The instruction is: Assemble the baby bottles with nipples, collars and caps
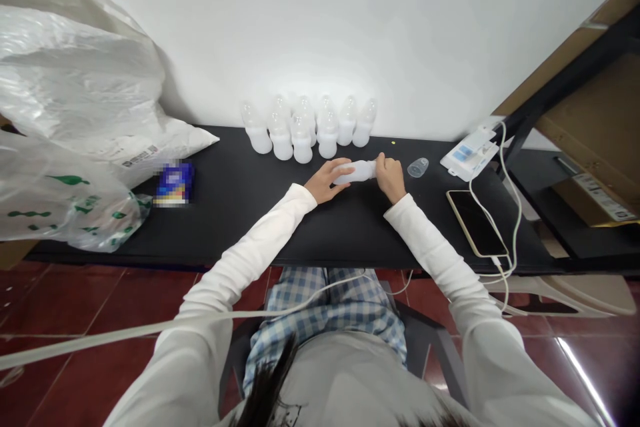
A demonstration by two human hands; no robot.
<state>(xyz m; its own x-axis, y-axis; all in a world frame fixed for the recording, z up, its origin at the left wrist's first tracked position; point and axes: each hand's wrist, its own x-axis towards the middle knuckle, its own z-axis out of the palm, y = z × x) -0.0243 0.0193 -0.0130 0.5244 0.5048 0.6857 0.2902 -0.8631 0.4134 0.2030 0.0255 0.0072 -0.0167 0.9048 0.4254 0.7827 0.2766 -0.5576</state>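
A white bottle [359,172] lies sideways between my two hands, just above the black table. My left hand [325,180] wraps round its base end, thumb and fingers on either side. At the other end, my right hand [391,175] is closed on the bottle's neck, and its fingers hide what is there. A clear plastic cap [418,167] lies on the table a little right of my right hand. Behind my hands stand several white bottles [302,147] with clear domed caps, grouped near the wall.
At the left sit large plastic bags [75,80] and a blue packet [175,183]. To the right are a phone [477,223] with a white cable [517,213] and a white-and-blue package [469,153]. A cardboard box [595,107] stands on the shelf at far right.
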